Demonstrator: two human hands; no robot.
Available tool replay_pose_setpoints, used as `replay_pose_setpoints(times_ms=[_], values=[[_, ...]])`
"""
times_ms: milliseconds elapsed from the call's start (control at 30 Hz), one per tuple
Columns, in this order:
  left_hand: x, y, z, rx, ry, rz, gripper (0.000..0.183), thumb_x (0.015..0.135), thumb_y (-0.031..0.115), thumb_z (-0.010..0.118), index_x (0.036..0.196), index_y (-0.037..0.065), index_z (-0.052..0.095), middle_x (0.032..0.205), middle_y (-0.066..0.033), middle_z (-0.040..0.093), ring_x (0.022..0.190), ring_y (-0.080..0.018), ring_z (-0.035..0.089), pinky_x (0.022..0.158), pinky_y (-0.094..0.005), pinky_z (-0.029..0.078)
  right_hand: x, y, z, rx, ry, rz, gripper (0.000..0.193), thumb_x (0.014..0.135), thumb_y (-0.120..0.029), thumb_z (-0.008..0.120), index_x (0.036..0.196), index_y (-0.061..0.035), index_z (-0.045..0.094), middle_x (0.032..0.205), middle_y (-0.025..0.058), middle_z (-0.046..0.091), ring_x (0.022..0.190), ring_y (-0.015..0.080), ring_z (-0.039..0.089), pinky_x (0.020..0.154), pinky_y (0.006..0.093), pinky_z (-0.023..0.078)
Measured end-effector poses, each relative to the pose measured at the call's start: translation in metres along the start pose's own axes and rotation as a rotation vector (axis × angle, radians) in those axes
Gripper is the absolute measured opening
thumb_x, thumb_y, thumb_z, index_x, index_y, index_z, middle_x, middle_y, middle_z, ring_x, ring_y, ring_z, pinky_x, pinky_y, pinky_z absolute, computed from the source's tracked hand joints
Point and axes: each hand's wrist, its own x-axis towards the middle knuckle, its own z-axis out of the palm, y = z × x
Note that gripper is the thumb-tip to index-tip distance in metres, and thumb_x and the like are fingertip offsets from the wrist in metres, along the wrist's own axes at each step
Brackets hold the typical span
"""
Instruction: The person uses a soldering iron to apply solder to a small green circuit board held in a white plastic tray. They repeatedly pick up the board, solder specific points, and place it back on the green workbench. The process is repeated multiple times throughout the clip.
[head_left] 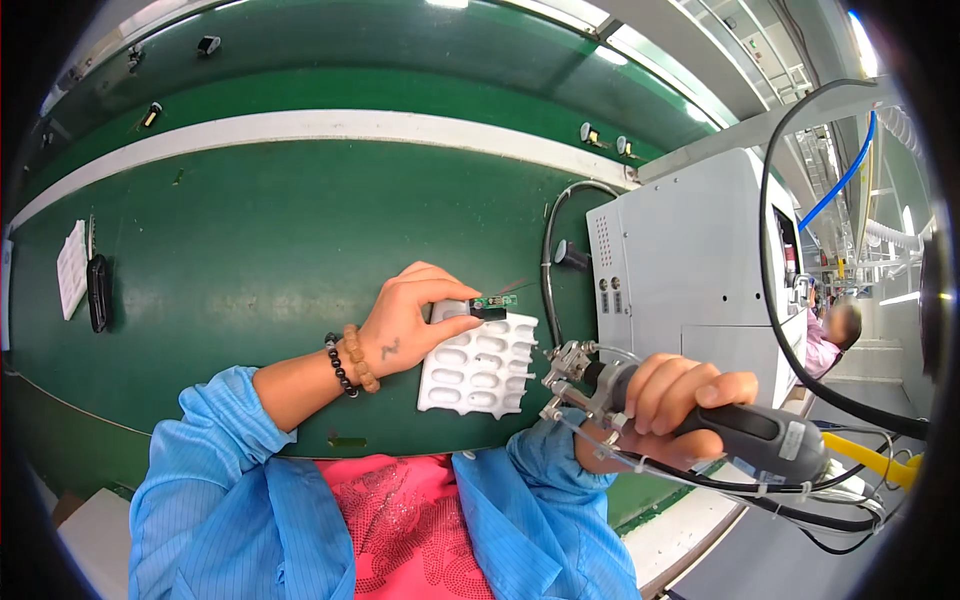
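Between thumb and fingers of my left hand [420,310] is a small green circuit board [497,301] with a black part [489,313] along its lower side. This piece is held just above the far end of a white moulded tray [480,372] with rows of oval pockets. My right hand [672,405] is wrapped round the grey handle of a powered screwdriver [768,440]. Its metal head [578,378] points left toward the tray, apart from the board. Thin hoses and black cables run along the tool. The pockets' contents are too small to make out.
A grey machine cabinet [700,260] stands at the right, with a black hose [548,260] beside it. A black case [98,293] and another white tray [72,270] lie far left. Beyond a white rail [330,122], small parts sit on a green strip. A person [830,335] is at the far right.
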Motion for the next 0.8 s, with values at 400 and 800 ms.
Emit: replay_pose_setpoints(times_ms=[400, 800], values=[[0.070, -0.014, -0.122, 0.148, 0.559, -0.032, 0.040, 0.089, 0.012, 0.070, 0.126, 0.001, 0.061, 0.116, -0.0088, 0.064, 0.094, -0.0150, 0.058, 0.085, -0.0308, 0.048, -0.007, 0.001, 0.008, -0.004, 0.073, 0.047, 0.043, 0.085, -0.027, 0.079, 0.096, 0.0001, 0.048, 0.057, 0.0041, 0.053, 0.043, 0.0138, 0.051, 0.040, 0.0272, 0.043], [0.047, 0.064, -0.094, -1.038, -0.083, 0.077, 0.045, 0.085, -0.002, 0.058, 0.130, -0.006, 0.055, 0.111, -0.0075, 0.060, 0.089, -0.0124, 0.049, 0.084, -0.0312, 0.041, -0.015, 0.006, 0.009, 0.035, 0.035, 0.103, 0.043, 0.084, -0.026, 0.080, 0.097, 0.0000, 0.049, 0.056, 0.0045, 0.052, 0.043, 0.0150, 0.051, 0.040, 0.0282, 0.043]])
